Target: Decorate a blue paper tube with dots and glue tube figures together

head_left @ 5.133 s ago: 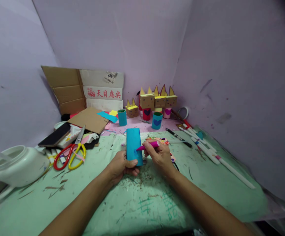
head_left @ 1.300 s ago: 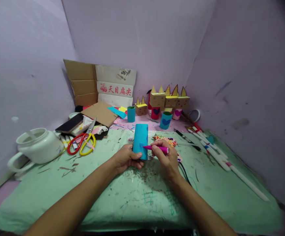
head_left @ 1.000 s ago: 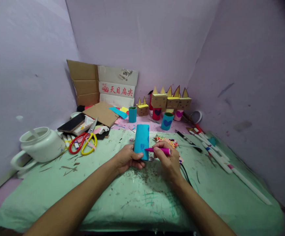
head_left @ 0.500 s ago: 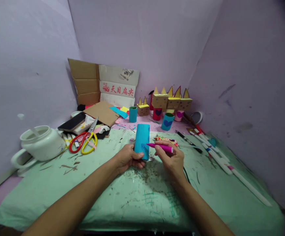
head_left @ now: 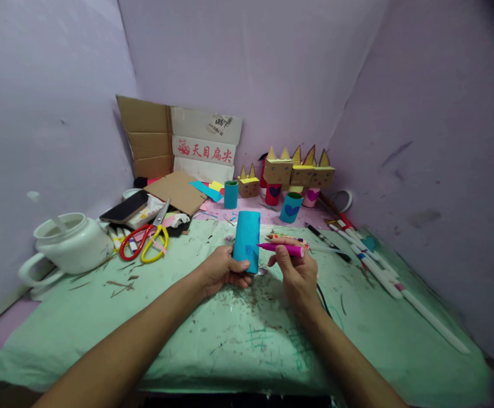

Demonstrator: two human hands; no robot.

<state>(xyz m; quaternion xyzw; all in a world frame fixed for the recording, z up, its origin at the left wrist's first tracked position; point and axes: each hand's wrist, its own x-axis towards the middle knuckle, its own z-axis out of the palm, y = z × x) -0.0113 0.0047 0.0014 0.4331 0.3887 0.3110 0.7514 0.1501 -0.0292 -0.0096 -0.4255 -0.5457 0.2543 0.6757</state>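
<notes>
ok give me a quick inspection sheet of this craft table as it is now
surface: green mat, scribbled on, strewn with brown scraps
job's things: blue tube upright on the mat; pink marker with its tip at the tube's side
clutter: scissors, white pot, phone, white markers lying at right, cardboard figures at the back
hands: left hand grips the tube's base; right hand holds the marker
cables: black cable beside the right wrist
surroundings: lilac walls, flattened cardboard box leaning at the back

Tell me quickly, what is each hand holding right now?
Left hand: closed on the blue paper tube.
Right hand: closed on the pink marker.
</notes>
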